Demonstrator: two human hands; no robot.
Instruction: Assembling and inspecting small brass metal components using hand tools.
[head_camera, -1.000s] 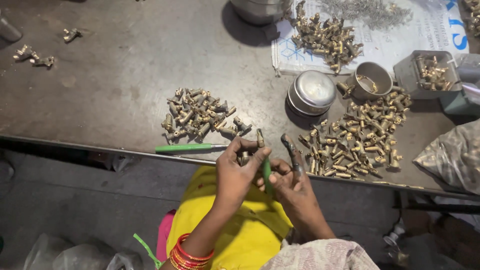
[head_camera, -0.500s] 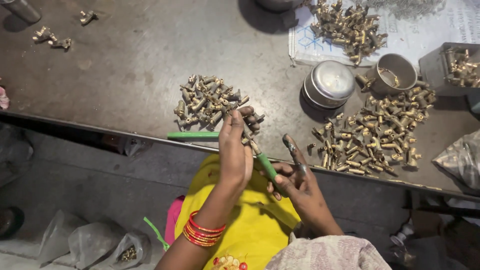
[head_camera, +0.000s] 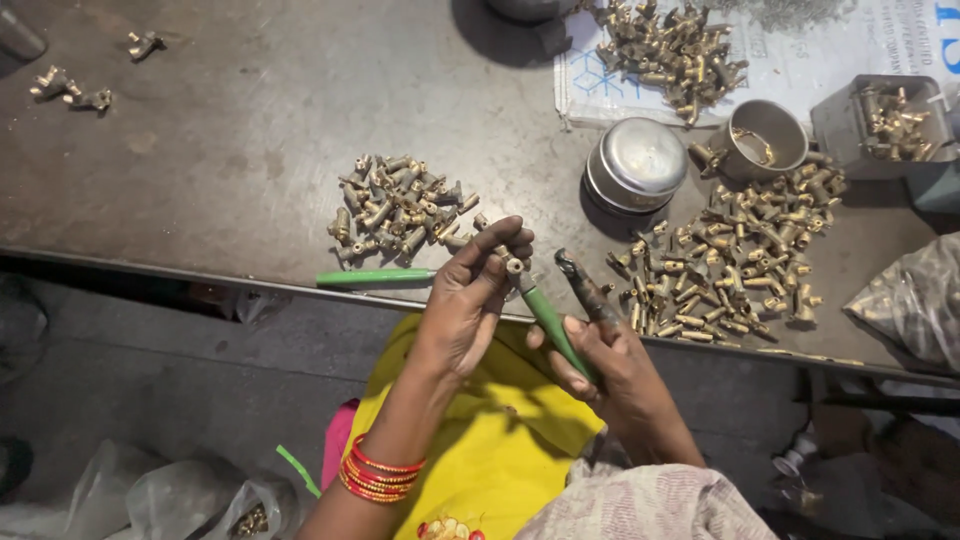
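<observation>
Head-camera view: a seated person is working through small brass fittings at a worn metal desk (head_camera: 200, 170). By the look of it, much is left: one pile of fittings (head_camera: 400, 212) is lying just ahead of the left hand (head_camera: 470, 300), a larger pile (head_camera: 735, 260) to the right. The left hand's fingertips are pinching a single brass fitting (head_camera: 514, 266) against the tip of a green-handled tool (head_camera: 550, 318), which the right hand (head_camera: 610, 365) is gripping, forefinger stretched forward. A second green tool (head_camera: 375, 277) is lying at the desk's edge.
</observation>
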